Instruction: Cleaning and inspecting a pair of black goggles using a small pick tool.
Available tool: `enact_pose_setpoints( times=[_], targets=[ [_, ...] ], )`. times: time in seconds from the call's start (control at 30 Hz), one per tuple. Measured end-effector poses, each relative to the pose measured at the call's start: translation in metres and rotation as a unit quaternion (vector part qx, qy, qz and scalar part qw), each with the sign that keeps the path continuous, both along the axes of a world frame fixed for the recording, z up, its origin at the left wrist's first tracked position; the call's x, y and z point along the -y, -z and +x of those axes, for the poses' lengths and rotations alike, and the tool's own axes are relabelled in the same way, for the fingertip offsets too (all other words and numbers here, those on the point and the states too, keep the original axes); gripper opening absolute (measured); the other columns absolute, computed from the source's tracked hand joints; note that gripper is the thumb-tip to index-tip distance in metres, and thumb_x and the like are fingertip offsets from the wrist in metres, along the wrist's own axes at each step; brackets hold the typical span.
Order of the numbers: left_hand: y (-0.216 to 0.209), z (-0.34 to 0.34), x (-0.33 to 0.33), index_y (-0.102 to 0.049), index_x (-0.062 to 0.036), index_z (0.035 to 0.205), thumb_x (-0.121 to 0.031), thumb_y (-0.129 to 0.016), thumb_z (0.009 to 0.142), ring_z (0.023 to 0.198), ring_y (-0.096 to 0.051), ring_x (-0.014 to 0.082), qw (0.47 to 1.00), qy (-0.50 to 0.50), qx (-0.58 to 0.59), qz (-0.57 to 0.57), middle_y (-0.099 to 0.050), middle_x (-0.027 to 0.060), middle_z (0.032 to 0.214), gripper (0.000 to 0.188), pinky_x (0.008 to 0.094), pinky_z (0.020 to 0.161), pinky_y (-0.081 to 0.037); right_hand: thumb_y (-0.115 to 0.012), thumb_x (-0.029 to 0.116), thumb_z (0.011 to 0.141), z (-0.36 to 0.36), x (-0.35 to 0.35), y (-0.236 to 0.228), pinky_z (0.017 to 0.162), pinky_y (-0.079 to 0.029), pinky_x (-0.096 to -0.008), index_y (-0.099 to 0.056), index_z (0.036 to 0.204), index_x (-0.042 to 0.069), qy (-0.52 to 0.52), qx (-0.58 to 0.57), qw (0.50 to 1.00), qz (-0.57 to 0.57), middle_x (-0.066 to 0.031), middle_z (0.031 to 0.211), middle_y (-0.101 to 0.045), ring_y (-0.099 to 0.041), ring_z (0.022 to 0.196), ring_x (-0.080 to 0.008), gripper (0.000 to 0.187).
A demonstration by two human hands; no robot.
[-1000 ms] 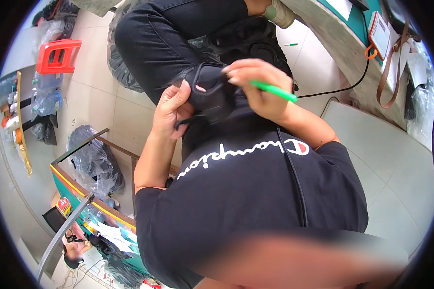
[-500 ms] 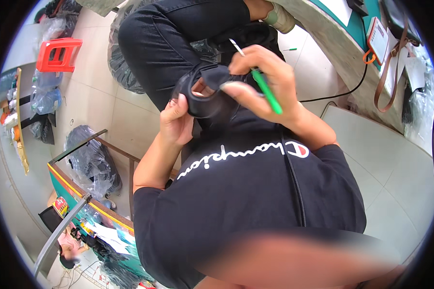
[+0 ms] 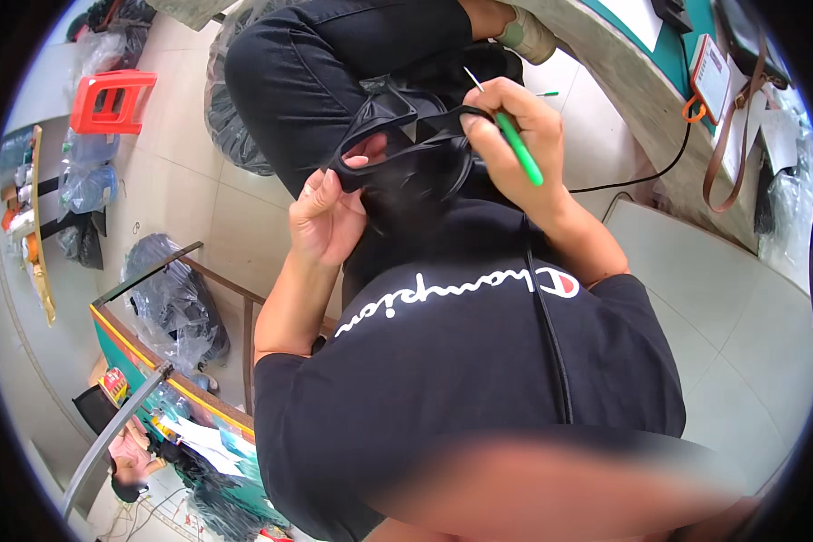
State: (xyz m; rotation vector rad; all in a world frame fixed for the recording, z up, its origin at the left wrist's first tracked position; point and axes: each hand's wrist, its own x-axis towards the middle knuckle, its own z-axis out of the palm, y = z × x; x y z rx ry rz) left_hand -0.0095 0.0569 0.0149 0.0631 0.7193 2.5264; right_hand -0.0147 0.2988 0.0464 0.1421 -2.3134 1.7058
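A black, glossy, strap-like piece (image 3: 415, 172) with a large opening spans my two hands above my lap; its exact kind cannot be made out. My left hand (image 3: 327, 217) grips its left end, thumb on the near rim, with fingertips showing through the opening. My right hand (image 3: 519, 126) pinches the piece's right edge between thumb and finger. That same hand also holds a slim green-handled tool (image 3: 520, 154), its thin pale tip sticking out past the fingers, away from me. The lower parts of the black piece blend into my dark clothes.
A red plastic stool (image 3: 110, 101) stands on the floor at the far left. Clear plastic bags (image 3: 235, 117) lie beside my leg. On the right runs a table edge (image 3: 641, 99) with a brown strap (image 3: 739, 144). Another person (image 3: 131, 461) sits beyond the lower-left table.
The black piece has been spread wider and turned so its opening shows more. My right hand has shifted slightly right, taking the green-handled tool along; my left hand has moved slightly down.
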Motion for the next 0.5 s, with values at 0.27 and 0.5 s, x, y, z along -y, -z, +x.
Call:
enact_pose_setpoints(
  times=[0.27,0.5],
  targets=[
    [-0.004,-0.009,-0.024,-0.053,0.0057,0.119,-0.067,-0.041,0.090,0.094,-0.065,0.0293,0.920,0.201,0.230,0.244,-0.062,0.0200,0.106,0.079,0.0389,0.087,-0.054,-0.059,-0.011,0.072,0.007,0.015,0.003,0.071,-0.053,-0.0290,-0.048,0.076,0.000,-0.169,-0.094,0.981,-0.036,-0.0171,0.097,-0.070,-0.068,0.080,-0.0227,0.016],
    [-0.017,-0.027,-0.006,-0.060,0.0006,0.106,-0.061,-0.039,0.094,0.081,-0.065,0.0263,0.936,0.285,0.208,-0.008,-0.065,0.0124,0.089,0.066,0.0340,0.076,-0.053,-0.069,-0.007,0.061,0.007,0.015,0.000,0.068,-0.055,-0.0316,-0.051,0.070,0.004,-0.192,-0.234,0.951,0.063,-0.0104,0.091,-0.070,-0.066,0.077,-0.0261,0.023]
  ],
)
